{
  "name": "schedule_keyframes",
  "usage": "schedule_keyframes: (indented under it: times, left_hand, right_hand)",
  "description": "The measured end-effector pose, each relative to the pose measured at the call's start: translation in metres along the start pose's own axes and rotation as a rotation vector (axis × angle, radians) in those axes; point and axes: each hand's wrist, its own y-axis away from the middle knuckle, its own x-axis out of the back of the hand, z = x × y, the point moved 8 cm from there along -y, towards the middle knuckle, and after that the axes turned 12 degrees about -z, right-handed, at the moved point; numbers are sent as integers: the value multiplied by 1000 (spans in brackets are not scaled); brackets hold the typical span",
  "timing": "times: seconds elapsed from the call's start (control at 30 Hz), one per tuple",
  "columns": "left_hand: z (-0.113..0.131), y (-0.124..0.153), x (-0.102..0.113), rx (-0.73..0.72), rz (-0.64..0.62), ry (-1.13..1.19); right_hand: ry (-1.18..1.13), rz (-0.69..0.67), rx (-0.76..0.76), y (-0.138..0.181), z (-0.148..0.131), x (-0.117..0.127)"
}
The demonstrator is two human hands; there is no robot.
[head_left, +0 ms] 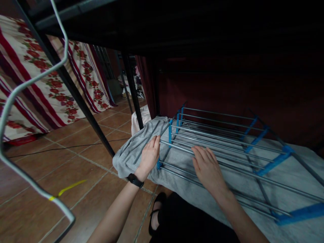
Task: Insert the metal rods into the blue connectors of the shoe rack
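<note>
A shoe rack (202, 147) of grey metal tubes and blue plastic connectors lies on a grey blanket (182, 194) on the lower bunk. At the rack's near left corner is my left hand (150, 153), its fingers closed together round the end of the front tube, over the connector. My right hand (206, 167) is closed over that same tube, farther right along it. The undersides of both hands are hidden, so the exact grip does not show. A black watch band (135, 180) circles my left wrist.
Above hangs the dark upper bunk (96, 20), with black posts (76, 98) at the left. A bent pale metal tube (32, 79) rises close by on the left. Beyond it are a floral curtain (50, 91) and a cable (68, 147) across the tiled floor (83, 189).
</note>
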Motion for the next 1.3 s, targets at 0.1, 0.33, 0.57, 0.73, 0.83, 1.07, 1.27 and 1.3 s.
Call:
schedule_keyframes:
  times: [0.1,0.33,0.57,0.73,0.83,1.07,1.27,1.3]
  left_hand:
    - [-3,0,1,18,9,103]
    - [-6,1,-1,8,59,143]
    - [-5,2,2,90,102,306]
    - [-6,0,1,54,105,250]
    - [-7,-1,-2,25,72,100]
    - [-14,-1,-4,32,30,19]
    - [-16,-3,-4,48,42,-19]
    - [-15,-3,-4,43,43,-51]
  right_hand:
    - [-9,-63,1,-14,-8,-11]
    - [-16,-217,-2,-47,-29,-29]
    - [-2,-281,51,-74,-55,-37]
    - [14,-320,44,-85,-62,-40]
    - [20,-331,46,-88,-63,-41]
    - [23,-329,45,-89,-61,-41]
    - [14,-340,54,-92,-65,-42]
    - [12,-340,54,-93,-66,-42]
